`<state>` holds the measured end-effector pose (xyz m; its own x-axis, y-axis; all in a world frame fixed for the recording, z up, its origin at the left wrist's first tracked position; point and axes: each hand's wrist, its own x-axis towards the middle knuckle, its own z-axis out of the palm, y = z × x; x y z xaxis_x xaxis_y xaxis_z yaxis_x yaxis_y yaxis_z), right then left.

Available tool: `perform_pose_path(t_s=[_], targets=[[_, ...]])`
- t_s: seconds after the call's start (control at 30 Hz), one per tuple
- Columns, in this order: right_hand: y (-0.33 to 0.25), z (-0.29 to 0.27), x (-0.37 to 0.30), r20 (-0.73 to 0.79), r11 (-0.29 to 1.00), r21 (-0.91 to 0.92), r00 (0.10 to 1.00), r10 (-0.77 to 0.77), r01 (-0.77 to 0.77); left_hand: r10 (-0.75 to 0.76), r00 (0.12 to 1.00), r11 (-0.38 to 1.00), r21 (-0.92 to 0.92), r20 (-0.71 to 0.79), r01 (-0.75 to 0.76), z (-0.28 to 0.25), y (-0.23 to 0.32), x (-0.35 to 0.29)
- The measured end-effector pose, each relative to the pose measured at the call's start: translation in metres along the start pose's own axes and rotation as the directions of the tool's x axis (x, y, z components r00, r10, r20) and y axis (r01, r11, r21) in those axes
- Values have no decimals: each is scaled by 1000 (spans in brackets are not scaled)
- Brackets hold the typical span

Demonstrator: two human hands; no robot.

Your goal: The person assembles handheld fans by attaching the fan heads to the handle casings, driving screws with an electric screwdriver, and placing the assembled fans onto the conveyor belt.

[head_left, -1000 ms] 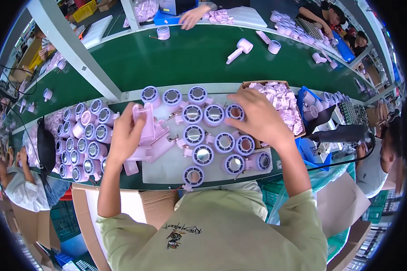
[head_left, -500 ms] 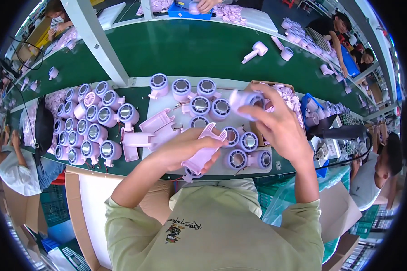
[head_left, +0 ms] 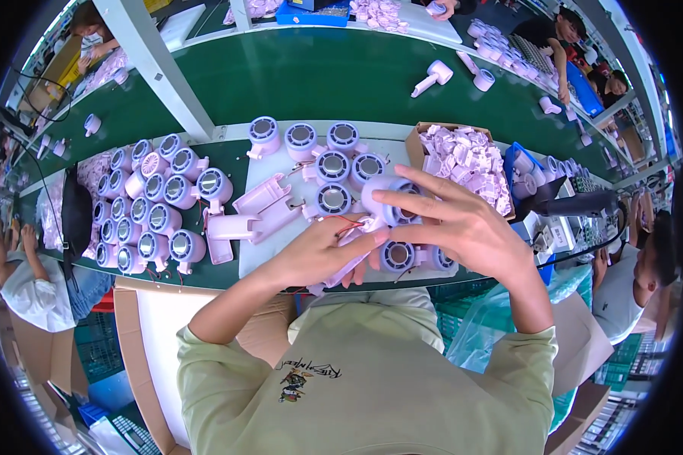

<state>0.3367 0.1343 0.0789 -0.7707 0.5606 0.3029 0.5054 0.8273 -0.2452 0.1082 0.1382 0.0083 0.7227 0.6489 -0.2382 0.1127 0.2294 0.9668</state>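
Note:
My left hand (head_left: pixel 305 256) is closed round a lilac handle shell (head_left: pixel 347 259), which tilts up toward the middle of the bench. My right hand (head_left: pixel 463 229) grips a round lilac fan head (head_left: pixel 381 194) from above and the right, holding it against the shell's upper end. Thin red wires (head_left: pixel 349 225) show where the two parts meet; the fingers hide the exact fit. Loose handle shells (head_left: pixel 262 195) lie left of my hands on a white board (head_left: pixel 284 163). More fan heads (head_left: pixel 332 199) with dark round centres stand around and behind the held one.
A large cluster of fan heads (head_left: pixel 159 218) fills the bench's left part. Small lilac pieces heap in a cardboard box (head_left: pixel 415 149) at the right, beside a blue bin (head_left: pixel 515 154) and a dark tool (head_left: pixel 577 203). Beyond runs a green conveyor (head_left: pixel 303 83); co-workers sit around.
My right hand has brought the fan head down and left onto the handle shell's upper end. My left hand has turned the shell slightly, and red wires now show.

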Motion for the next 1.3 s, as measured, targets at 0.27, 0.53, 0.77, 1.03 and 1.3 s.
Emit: perform_pose_path(t_s=[0.27,0.53,0.77,1.03,1.3], targets=[[73,4,-27,-278,865,-11,833,478,-501,271,946,807,-495,-176,-323,20,-12,-31],[106,16,-50,-283,809,-245,838,467,-534,457,886,627,-676,-84,-387,26,-37,-29],[36,-2,-30,-484,773,234,619,619,-590,553,820,756,-326,-147,-568,27,-19,-20],[-63,25,-4,-540,925,127,757,368,-359,507,809,862,179,-299,-474,52,-10,-5],[-55,44,2,-532,968,85,811,244,-235,427,850,904,149,-310,-400,47,-26,-6]])
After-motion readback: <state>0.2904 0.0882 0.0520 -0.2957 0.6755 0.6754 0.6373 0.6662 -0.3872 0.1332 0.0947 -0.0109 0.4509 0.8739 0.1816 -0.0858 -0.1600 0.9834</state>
